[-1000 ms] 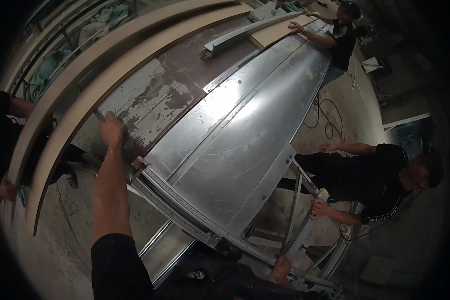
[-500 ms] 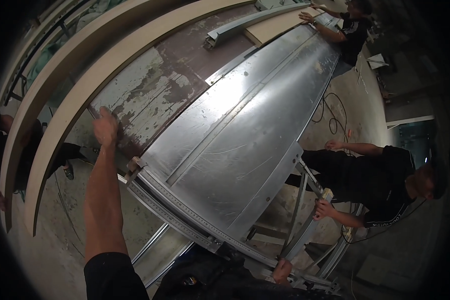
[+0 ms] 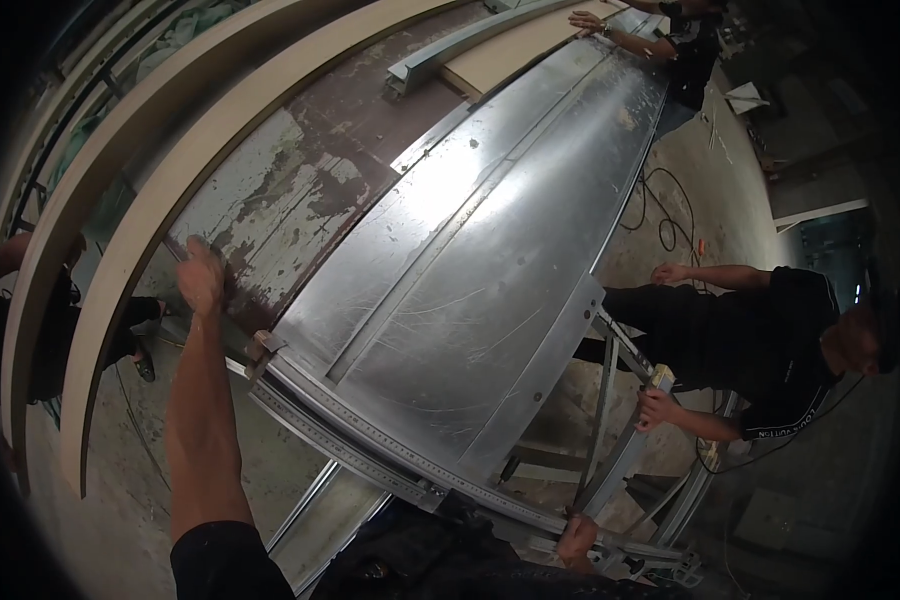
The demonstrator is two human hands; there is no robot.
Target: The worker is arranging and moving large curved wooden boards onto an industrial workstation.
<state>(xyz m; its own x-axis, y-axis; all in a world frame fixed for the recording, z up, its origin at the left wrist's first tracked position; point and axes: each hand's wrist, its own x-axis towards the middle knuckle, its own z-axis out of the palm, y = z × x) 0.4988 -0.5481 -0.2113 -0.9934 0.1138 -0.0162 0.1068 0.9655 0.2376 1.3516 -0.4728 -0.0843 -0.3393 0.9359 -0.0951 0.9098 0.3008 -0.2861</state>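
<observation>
My left arm reaches forward, and my left hand (image 3: 202, 278) is closed on the near left edge of a worn board (image 3: 290, 190) with peeling pale and brown patches. Its fingertips are partly hidden. Low on the right, my right hand (image 3: 577, 540) is curled round the metal rail (image 3: 420, 462) along the front of the saw table. Beside the board lies the scratched metal table top (image 3: 450, 270), with a long slot running away from me. A scale-marked fence strip (image 3: 370, 412) crosses its near end, and a small clamp-like block (image 3: 262, 348) sits at that strip's left end.
Long pale wooden boards (image 3: 160, 190) stand at the left, with a person behind them. To the right, another person (image 3: 730, 310) grips a metal frame arm (image 3: 620, 465). At the far end, a person's hand (image 3: 588, 22) rests near a pale panel (image 3: 500, 70). A cable (image 3: 670, 215) lies on the floor.
The view has shifted slightly, so the table and board appear a little further left. Both my hands keep their places on the board edge and the rail.
</observation>
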